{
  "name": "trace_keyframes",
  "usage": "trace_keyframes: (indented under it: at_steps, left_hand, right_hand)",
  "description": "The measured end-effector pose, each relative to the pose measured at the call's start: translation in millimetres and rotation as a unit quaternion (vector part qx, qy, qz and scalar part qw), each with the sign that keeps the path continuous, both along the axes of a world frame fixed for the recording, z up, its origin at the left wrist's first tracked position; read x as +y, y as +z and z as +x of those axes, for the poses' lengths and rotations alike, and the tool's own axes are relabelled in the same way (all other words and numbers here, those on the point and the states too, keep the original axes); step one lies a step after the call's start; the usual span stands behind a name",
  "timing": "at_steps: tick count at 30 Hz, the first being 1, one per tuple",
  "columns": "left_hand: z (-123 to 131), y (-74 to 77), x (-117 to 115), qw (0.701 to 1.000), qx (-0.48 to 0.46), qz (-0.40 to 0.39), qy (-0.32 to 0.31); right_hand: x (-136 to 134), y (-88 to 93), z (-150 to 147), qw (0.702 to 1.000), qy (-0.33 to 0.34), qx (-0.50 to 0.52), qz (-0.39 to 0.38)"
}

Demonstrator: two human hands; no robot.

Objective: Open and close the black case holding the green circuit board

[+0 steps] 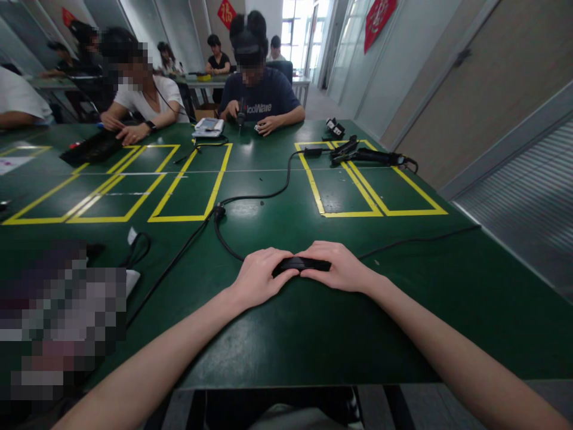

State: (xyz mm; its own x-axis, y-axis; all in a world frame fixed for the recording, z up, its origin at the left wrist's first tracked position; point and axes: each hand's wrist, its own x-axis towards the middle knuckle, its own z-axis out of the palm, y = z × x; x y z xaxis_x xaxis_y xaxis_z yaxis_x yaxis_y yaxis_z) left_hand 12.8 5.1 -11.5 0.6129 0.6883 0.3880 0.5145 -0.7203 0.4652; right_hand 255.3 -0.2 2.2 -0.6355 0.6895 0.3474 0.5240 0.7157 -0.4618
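Both my hands rest on a small black device (pixel 301 263) lying on the green table (pixel 313 322) just ahead of me. My left hand (pixel 259 276) curls over its left end, fingers closed on it. My right hand (pixel 336 266) covers its right end, fingers bent around it. A black cable (pixel 250 200) runs from the left end of the device up across the table toward a black tool (pixel 371 156) at the far right. Most of the device is hidden under my fingers.
Yellow tape rectangles (pixel 188 185) mark the table. A thin cable (pixel 421 240) leads off right. A blurred patch (pixel 58 316) lies at the near left. Across the table, two seated people work with their hands; others sit farther back.
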Motion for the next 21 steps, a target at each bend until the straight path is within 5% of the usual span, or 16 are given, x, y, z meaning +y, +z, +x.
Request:
trace_keyframes:
  at_steps: [11, 21]
  left_hand:
    - [3, 0.6, 0, 0.999, 0.053, 0.012, -0.001]
    - [1, 1.8, -2, 0.997, -0.064, -0.035, 0.033]
  right_hand:
    - [-4, -4.3, -8, 1.0, -0.012, 0.005, 0.028]
    - [-10, 4.1, -7, 0.977, -0.005, -0.143, 0.161]
